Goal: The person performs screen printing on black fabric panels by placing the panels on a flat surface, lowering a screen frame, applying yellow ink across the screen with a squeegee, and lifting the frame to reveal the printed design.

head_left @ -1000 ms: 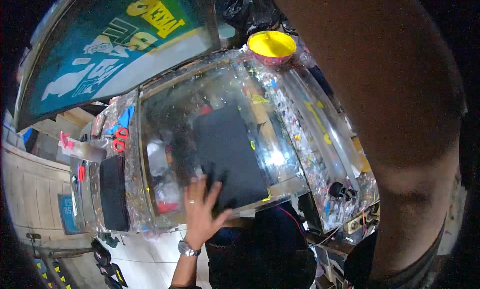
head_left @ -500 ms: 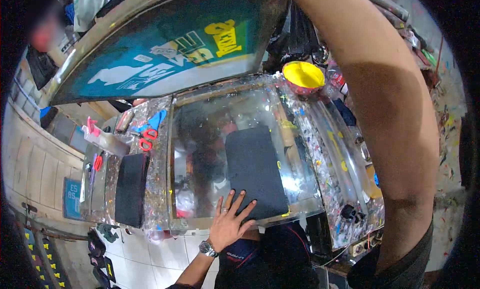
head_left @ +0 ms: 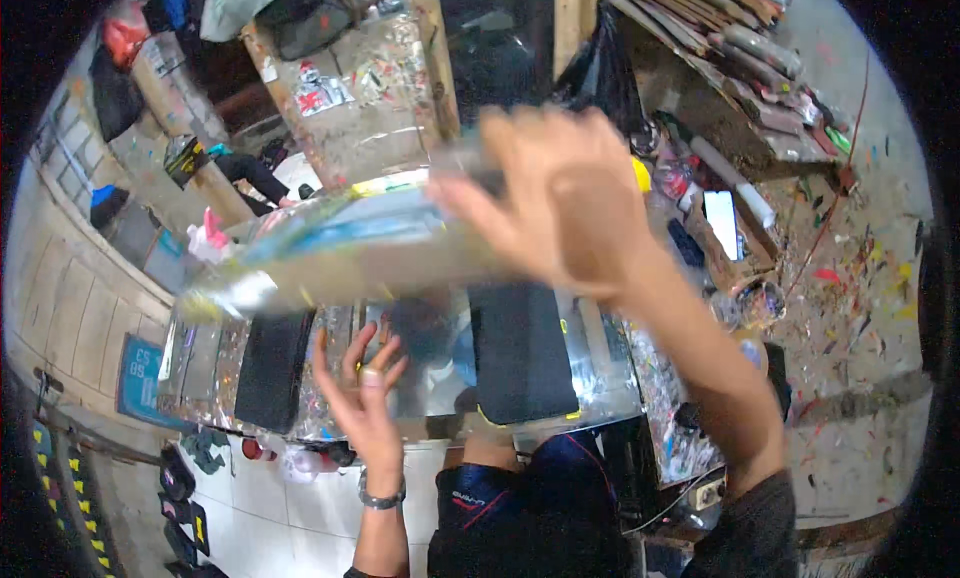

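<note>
Black fabric panel [head_left: 522,353] lying on clear, paint-flecked glass table [head_left: 610,378], small yellow marks at its near corners. Second black panel [head_left: 272,368] further left. Blurred frame [head_left: 340,243] in teal, white and yellow, with pale tan edge. Yellow bowl [head_left: 640,175] peeking past right hand [head_left: 565,198]. Silver watch on wrist of left hand [head_left: 362,403]. Floor [head_left: 860,238] at right grey, spattered red, yellow and green. Blue sign [head_left: 140,378] at near left.
</note>
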{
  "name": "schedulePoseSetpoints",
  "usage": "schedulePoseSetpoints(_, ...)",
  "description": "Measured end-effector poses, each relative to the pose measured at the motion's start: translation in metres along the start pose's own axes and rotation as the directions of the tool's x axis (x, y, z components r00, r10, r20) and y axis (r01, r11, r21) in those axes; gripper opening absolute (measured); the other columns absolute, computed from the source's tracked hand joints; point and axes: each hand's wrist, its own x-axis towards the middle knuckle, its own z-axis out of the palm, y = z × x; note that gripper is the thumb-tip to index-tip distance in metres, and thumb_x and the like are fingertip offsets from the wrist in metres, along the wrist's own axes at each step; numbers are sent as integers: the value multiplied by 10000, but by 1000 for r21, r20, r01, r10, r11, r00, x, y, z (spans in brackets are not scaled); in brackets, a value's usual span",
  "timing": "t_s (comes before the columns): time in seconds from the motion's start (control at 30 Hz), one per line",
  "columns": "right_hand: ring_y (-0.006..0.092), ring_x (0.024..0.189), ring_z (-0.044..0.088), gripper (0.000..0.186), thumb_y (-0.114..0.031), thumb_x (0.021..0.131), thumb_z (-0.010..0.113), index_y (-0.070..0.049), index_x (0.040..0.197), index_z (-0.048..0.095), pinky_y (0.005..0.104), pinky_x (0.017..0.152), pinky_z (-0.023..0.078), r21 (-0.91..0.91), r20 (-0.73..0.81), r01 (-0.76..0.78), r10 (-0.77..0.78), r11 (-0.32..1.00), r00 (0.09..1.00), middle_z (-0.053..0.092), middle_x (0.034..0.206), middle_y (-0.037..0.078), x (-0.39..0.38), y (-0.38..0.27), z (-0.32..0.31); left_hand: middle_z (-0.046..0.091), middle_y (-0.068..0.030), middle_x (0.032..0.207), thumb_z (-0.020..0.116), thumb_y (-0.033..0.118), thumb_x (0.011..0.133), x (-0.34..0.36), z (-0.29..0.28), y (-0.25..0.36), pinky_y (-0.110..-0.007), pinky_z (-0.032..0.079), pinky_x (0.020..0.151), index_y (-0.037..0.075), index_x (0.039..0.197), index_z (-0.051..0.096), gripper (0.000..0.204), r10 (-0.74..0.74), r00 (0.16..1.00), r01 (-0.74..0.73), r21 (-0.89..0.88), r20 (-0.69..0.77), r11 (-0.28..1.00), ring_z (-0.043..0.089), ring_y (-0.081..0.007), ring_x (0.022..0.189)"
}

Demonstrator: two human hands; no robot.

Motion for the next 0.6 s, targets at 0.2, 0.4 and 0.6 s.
schedulePoseSetpoints(0.2,295,771,688,357,-459,915,596,-108,974,625,639,957,359,240,413,-100,-8,966,911,655,747,109,-153,-35,44,580,-156,1162,626,186,971,-76,-51,-23,-424,599,820,-29,1314,343,494,-484,855,441,-228,-188,868,646,-252,959)
schedulePoseSetpoints(0.4,300,830,686,261,-287,891,635,-160,1113,586,610,932,396,256,825,-298,-47,920,564,668,833,118,-186,-27,73,579,-198,1129,617,146,974,-99,-83,-85,-368,616,754,-70,1287,326,479,-680,721,661,-165,-135,732,682,-276,879)
schedulePoseSetpoints(0.6,261,923,670,302,-220,837,644,-183,1134,603,620,966,381,74,472,94,-118,993,873,651,934,93,-203,-18,130,548,-220,1125,593,142,989,-102,-78,-90,-388,607,813,-87,1260,302,459,-709,695,698,-126,-119,705,665,-291,940)
